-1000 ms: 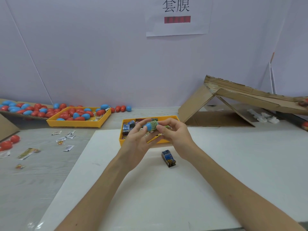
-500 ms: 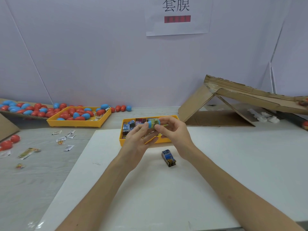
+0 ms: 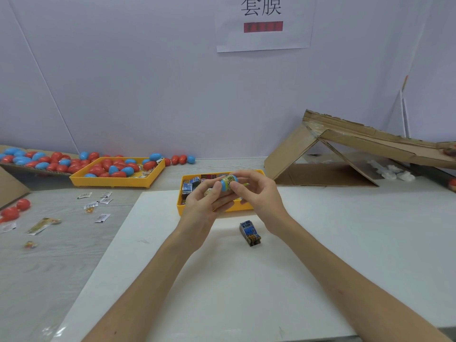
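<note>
Blue egg (image 3: 228, 183) pinched, left hand (image 3: 202, 206), right hand (image 3: 259, 198)

Pale wall (image 3: 148, 82), paper sign (image 3: 264, 23), table (image 3: 370, 230)

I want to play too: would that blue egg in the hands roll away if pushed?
Probably: the egg is round, so it would likely roll on the flat white board. It seems light, since fingertips alone pinch it. Its smooth shell may be slippery.
</note>
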Demonstrator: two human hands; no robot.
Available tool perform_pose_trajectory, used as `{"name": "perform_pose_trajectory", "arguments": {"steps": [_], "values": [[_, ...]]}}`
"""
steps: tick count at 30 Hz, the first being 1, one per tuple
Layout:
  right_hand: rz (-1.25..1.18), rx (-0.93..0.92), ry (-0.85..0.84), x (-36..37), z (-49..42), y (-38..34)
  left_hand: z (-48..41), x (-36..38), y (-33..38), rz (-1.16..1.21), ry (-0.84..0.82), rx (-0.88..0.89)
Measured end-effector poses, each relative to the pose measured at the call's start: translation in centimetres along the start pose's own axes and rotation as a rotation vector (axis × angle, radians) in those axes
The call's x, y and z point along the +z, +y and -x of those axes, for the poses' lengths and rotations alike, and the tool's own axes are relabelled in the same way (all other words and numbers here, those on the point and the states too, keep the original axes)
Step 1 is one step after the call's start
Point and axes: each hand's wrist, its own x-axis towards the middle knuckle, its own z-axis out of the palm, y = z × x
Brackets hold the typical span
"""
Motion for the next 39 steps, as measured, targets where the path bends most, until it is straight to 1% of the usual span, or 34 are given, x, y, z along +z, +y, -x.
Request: {"name": "perform_pose_trajectory", "arguments": {"steps": [18, 21, 26, 32, 39], "values": [[-0.033, 0.015, -0.016, -0.17, -0.07, 0.08, -0.16, -0.14, -0.28, 0.012, 0.035, 0.041], [-0.057, 0.009, -0.048, -0.21, 0.0, 0.07, -0.2, -0.19, -0.23, 0.032, 0.042, 0.035], [-0.067, 0.008, -0.034, -0.27, -0.06, 0.22, -0.19, -0.14, -0.21, 0.023, 0.044, 0.014], [-0.15, 0.024, -0.055, -0.5, -0.21, 0.38, -0.09, -0.04, -0.03, 0.015, 0.042, -0.001], [-0.146, 0.015, -0.033, -0.53, -0.26, 0.53, 0.0, -0.04, 0.02, 0.023, 0.02, -0.007]]}}
